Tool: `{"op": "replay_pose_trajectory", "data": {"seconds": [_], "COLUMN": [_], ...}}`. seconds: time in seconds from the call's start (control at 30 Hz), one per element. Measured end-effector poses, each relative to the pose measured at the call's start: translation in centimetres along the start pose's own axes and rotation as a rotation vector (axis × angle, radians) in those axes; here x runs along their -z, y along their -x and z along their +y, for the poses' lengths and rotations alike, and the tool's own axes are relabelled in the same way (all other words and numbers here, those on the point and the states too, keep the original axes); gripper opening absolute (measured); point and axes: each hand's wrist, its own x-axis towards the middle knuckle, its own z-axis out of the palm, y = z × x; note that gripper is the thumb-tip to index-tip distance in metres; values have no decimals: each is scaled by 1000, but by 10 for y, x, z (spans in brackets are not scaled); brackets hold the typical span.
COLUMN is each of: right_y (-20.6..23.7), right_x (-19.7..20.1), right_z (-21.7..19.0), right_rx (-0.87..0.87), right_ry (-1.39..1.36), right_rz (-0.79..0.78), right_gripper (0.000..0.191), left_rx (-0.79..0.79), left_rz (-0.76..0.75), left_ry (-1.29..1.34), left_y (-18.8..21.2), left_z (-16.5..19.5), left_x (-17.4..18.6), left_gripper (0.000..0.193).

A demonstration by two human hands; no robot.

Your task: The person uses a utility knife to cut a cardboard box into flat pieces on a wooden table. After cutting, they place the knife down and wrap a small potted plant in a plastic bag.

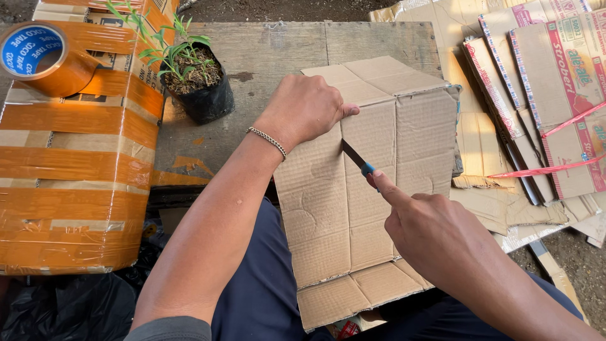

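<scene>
A flattened brown cardboard box (328, 208) lies across a wooden table and my lap. My left hand (304, 108) presses down on its upper part, fingers curled, thumb along a fold. My right hand (435, 237) grips a small knife (356, 159) with a dark blade and a blue handle. The index finger lies along the handle. The blade's tip rests on the central crease of the cardboard, just below my left thumb.
A box wrapped in orange tape (76, 158) stands at the left with a tape roll (39, 57) on top. A small plant in a black bag (192, 76) sits behind it on the wooden table (271, 47). Flattened printed cartons (543, 107) are piled at the right.
</scene>
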Motion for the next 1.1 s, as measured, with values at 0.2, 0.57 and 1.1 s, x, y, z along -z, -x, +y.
{"op": "replay_pose_trajectory", "data": {"seconds": [0.2, 0.57, 1.1], "right_y": [7, 10, 19], "right_x": [-3, 2, 8], "right_z": [10, 24, 27], "right_rx": [43, 84, 23], "right_ry": [-58, -254, -166], "right_rz": [80, 193, 103], "right_gripper": [65, 58, 57], "left_rx": [-24, 357, 104], "left_rz": [59, -205, -273], "left_ry": [16, 206, 599], "left_y": [-2, 1, -4], "left_z": [5, 21, 10], "left_x": [-2, 11, 21], "left_gripper": [64, 71, 25]}}
